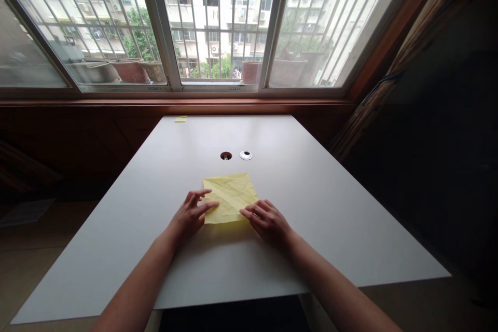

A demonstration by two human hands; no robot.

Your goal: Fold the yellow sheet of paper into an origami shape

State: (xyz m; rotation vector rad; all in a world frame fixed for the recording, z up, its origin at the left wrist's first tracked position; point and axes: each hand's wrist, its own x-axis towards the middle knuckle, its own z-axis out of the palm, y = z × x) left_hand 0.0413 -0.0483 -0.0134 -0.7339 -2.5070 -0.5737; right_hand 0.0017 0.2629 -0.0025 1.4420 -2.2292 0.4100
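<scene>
A square sheet of yellow paper point(231, 194) with several crease lines lies on the white table point(330, 218). On its left edge rests my left hand point(191, 211), thumb and forefinger spread apart over the paper. My right hand point(268, 220) is at the lower right corner, its fingers bunched together and closed on the paper's edge. The undersides of the right fingers are hidden, and the paper's lower edge lifts slightly off the table.
Beyond the paper, a round cable hole point(226, 156) is cut in the tabletop, with a silver ring-shaped cover point(246, 155) beside it. Small yellow paper slips point(180, 119) lie at the far left edge. A barred window point(218, 21) stands behind; a curtain point(404, 57) hangs right.
</scene>
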